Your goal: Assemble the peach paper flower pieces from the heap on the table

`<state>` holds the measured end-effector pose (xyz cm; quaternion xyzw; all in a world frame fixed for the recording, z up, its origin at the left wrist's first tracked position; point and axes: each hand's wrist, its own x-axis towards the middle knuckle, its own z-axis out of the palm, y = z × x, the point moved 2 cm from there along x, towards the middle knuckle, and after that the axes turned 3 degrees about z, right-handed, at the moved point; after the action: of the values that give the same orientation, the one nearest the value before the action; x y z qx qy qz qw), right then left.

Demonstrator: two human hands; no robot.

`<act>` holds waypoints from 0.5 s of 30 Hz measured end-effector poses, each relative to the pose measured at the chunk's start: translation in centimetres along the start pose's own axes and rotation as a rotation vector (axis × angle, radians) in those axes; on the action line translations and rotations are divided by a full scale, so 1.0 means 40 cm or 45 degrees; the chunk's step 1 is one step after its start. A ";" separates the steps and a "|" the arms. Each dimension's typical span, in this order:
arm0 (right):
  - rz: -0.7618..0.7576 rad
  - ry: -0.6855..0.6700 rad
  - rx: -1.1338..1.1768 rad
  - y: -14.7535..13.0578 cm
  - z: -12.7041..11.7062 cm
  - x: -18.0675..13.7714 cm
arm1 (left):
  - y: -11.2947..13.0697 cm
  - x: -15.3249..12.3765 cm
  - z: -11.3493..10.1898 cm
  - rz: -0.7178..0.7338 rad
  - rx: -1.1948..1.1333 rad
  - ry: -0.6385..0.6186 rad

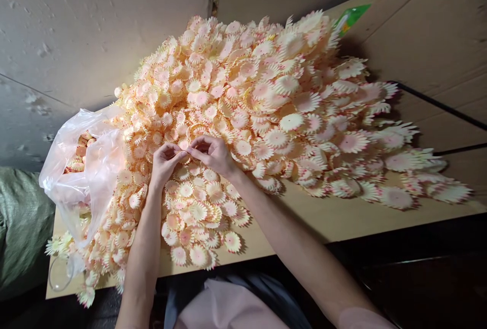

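My left hand (166, 160) and my right hand (213, 156) meet fingertip to fingertip above a large heap of flower-shaped petal discs (243, 147). Thumb and forefinger are pinched together on each hand. Whatever lies between the fingertips is too small to make out. The discs are cream with pink centres and jagged, pink-tipped edges. They surround both hands, and a smaller patch of discs (198, 211) lies between my forearms, near the table's front edge.
A clear plastic bag (102, 166) with brownish-red pieces inside rests on the left of the table (304, 212). A round transparent piece (61, 274) is at the front left corner. A green packet (352, 18) sits behind the heap; a green sack (23, 232) stands at far left.
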<state>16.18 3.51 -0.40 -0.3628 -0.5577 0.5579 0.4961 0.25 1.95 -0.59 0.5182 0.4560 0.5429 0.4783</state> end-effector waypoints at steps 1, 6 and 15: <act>0.000 -0.003 -0.002 -0.001 0.000 0.000 | -0.001 0.000 0.000 -0.004 -0.004 0.005; 0.011 -0.043 0.019 -0.006 0.000 -0.004 | -0.010 0.002 -0.005 -0.011 0.015 0.030; -0.004 -0.059 -0.017 -0.009 -0.002 -0.005 | -0.009 0.002 -0.004 -0.042 0.051 0.047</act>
<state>16.35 3.30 -0.07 -0.3524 -0.5733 0.5616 0.4814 0.12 2.09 -0.93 0.5099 0.4840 0.5350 0.4684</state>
